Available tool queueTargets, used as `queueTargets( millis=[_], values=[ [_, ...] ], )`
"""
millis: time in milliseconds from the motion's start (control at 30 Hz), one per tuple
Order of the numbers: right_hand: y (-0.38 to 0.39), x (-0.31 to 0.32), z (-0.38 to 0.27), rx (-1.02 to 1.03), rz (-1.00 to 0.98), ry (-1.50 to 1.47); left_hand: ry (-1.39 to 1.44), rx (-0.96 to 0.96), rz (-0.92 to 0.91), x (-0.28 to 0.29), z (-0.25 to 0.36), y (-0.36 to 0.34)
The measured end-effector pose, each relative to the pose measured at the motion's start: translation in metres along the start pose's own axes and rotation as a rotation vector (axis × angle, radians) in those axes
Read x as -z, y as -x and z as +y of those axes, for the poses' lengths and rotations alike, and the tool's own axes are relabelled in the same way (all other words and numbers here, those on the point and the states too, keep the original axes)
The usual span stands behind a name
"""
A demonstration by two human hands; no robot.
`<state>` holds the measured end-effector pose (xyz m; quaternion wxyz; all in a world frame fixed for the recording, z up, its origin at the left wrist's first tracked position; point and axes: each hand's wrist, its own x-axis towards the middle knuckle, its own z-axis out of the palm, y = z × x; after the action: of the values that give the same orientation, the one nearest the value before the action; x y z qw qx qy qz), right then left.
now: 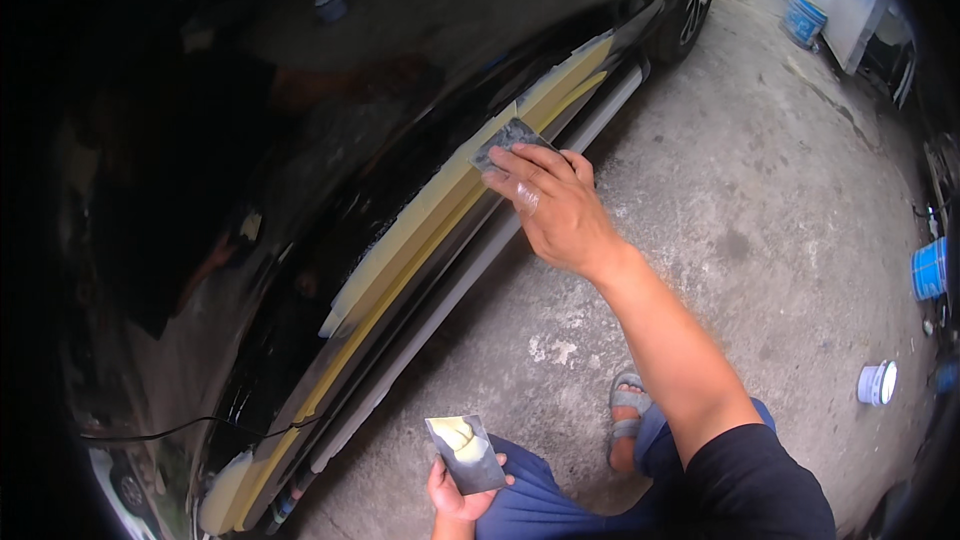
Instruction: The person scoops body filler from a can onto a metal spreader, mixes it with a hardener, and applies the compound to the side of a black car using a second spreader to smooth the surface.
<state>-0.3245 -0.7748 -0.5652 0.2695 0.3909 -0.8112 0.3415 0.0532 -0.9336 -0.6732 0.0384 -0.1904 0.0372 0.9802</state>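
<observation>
My right hand (pixel 560 210) is closed on a dark flat filler spreader (pixel 512 138), its fingers spread along the blade. The blade lies against a strip of pale yellow body filler (pixel 425 215) that runs along the lower side of a black car (pixel 330 120). Low in the view, my left hand (pixel 458 503) grips a dark rectangular mixing plate (pixel 478 475). A dab of creamy yellow filler (pixel 458 437) sits on the plate's upper part. White smears show on the back of my right hand.
Beside the car is a stained concrete floor (pixel 700 200). A wheel (pixel 695 0) stands at the far end. Blue pails (pixel 803 20) and a small white can (pixel 877 383) are on the right. A thin black cable (pixel 180 432) crosses the car's near end. My sandalled foot (pixel 626 420) is below.
</observation>
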Motion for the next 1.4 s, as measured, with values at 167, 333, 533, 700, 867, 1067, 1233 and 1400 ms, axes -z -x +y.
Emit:
queueTargets(
  millis=[167,333,533,700,867,1067,1233,1400],
  values=[
    [0.009,0.006,0.007,-0.014,-0.012,0.023,-0.058,0.001,0.052,-0.002,0.000,-0.006],
    [-0.015,0.011,0.031,-0.011,0.034,0.000,-0.097,-0.005,0.078,-0.005,-0.001,-0.009],
    [0.009,0.007,0.039,-0.004,-0.003,0.001,-0.096,-0.015,0.098,-0.009,-0.001,-0.016],
    [-0.018,0.019,0.062,-0.015,0.035,0.016,-0.114,0.002,0.079,-0.008,-0.002,-0.021],
    [-0.006,0.010,0.067,-0.006,0.018,-0.031,-0.141,-0.017,0.112,-0.010,-0.002,-0.025],
    [-0.010,0.029,0.091,0.012,0.042,0.053,-0.179,-0.036,0.185,-0.006,-0.002,-0.036],
    [-0.020,0.024,0.106,-0.002,0.028,-0.018,-0.236,-0.096,0.267,-0.006,0.006,-0.035],
    [-0.006,0.024,0.108,-0.002,-0.006,0.016,-0.225,-0.099,0.224,-0.010,0.009,-0.038]
  ],
)
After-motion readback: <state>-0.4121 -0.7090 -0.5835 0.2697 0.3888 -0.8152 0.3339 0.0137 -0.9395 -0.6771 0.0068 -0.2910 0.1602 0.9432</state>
